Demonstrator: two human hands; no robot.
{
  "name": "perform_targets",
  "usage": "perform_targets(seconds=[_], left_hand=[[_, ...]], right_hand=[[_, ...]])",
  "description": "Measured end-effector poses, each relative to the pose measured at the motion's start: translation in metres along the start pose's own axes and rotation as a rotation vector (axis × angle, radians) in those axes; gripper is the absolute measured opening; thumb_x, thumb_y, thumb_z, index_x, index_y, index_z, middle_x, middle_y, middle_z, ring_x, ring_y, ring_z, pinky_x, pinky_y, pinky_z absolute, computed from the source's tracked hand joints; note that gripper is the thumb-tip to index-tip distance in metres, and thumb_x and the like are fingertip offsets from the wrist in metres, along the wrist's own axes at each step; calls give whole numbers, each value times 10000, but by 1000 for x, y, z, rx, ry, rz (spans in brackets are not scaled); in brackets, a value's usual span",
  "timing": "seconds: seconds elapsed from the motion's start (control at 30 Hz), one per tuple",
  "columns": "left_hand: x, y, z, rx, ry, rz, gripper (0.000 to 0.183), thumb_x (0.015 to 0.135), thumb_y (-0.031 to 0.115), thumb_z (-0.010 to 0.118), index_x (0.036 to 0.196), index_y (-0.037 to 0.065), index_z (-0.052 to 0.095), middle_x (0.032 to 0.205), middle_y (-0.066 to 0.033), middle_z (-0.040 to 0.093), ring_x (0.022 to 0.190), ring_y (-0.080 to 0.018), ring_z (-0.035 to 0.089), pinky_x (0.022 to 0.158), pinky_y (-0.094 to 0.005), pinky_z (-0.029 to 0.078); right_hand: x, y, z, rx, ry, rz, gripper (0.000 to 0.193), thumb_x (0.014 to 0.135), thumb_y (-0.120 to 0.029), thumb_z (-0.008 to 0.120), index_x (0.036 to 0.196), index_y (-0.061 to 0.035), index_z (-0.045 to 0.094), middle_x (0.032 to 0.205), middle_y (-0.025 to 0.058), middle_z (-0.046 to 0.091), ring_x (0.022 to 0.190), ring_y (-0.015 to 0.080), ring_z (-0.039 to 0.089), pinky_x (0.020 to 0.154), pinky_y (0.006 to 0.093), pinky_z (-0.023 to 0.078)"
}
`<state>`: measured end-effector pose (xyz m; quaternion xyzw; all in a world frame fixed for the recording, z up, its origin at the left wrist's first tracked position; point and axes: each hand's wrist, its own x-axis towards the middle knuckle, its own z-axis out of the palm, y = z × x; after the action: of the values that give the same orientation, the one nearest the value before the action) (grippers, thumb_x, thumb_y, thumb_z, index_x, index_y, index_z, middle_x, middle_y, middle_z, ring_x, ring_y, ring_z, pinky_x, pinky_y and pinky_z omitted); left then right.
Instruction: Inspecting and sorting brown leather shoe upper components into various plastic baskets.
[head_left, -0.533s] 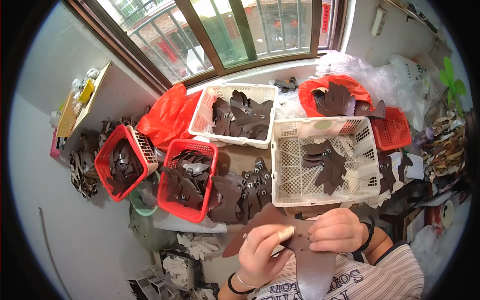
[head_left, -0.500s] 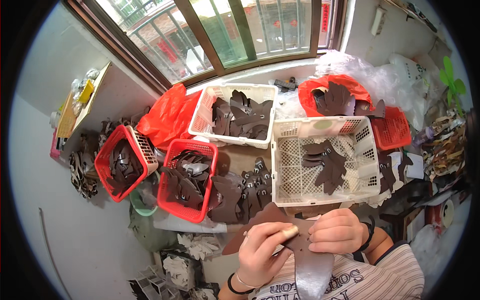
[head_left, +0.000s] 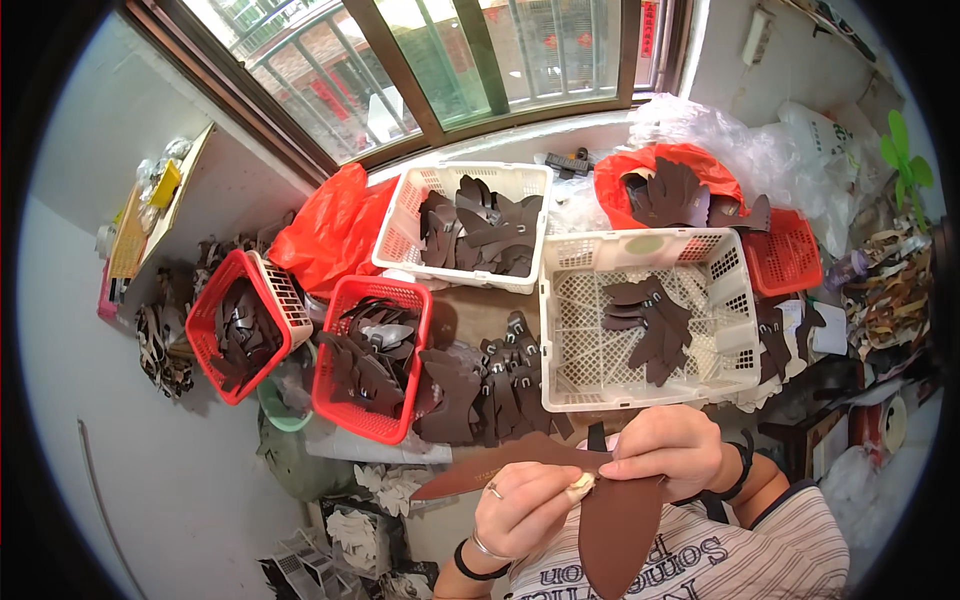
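Observation:
Close to my body is a brown leather cut piece (head_left: 620, 530), one lobe hanging down over my shirt and a pointed wing stretching to the left. My left hand (head_left: 518, 508) is closed on its middle, with something pale yellowish at the fingertips, a finger cover or a small item, I cannot tell which. On the other side of the same spot, my right hand (head_left: 668, 450) pinches the leather with thumb and fingers. A short dark strap (head_left: 597, 436) sticks up between the hands. Just beyond them, several leather pieces with buckled straps (head_left: 512, 385) lie on the table.
A white basket (head_left: 650, 398) with a few leather pieces stands ahead; another white basket (head_left: 385, 225) is behind it to the left. Red baskets (head_left: 322, 395) (head_left: 205, 330) of leather parts stand left. A red plastic bag (head_left: 335, 225) lies by the window. Scraps (head_left: 885, 290) hang at right.
The leather piece has turned so its matt brown side faces up and its wing points further left. The dark strap now shows between my hands, which have drawn closer together.

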<state>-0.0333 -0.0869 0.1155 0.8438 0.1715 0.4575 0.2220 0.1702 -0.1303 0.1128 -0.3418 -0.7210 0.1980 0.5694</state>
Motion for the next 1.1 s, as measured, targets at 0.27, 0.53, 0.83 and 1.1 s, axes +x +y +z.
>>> perform_targets(seconds=[0.27,0.53,0.83,1.1], left_hand=[[-6,-2,-6,171,-121,69,237,686,12,745,880,52,615,895,-75,654,753,-205,657,610,-313,499],[4,-2,7,-51,-59,-33,264,644,27,763,883,3,655,930,-75,654,730,-181,656,643,-268,499],[-1,-32,54,-318,-128,-410,247,721,51,766,939,-8,666,870,-112,646,736,-250,639,662,-326,515],[-10,-122,77,-281,-244,-731,369,812,87,728,1155,15,615,961,-121,633,801,-208,655,710,-307,526]], right_hand=[[-7,3,1,-186,-76,-109,325,577,8,691,894,77,671,872,138,612,709,273,625,593,336,540],[-11,4,-9,-99,-114,9,323,567,59,653,890,74,641,899,158,614,745,293,631,627,358,542],[-25,23,-20,-143,-77,350,261,581,83,676,823,-8,635,829,99,630,745,290,625,616,364,512],[-51,181,-154,-296,-709,1188,297,709,-194,802,846,30,663,710,113,653,634,224,621,588,357,475]])
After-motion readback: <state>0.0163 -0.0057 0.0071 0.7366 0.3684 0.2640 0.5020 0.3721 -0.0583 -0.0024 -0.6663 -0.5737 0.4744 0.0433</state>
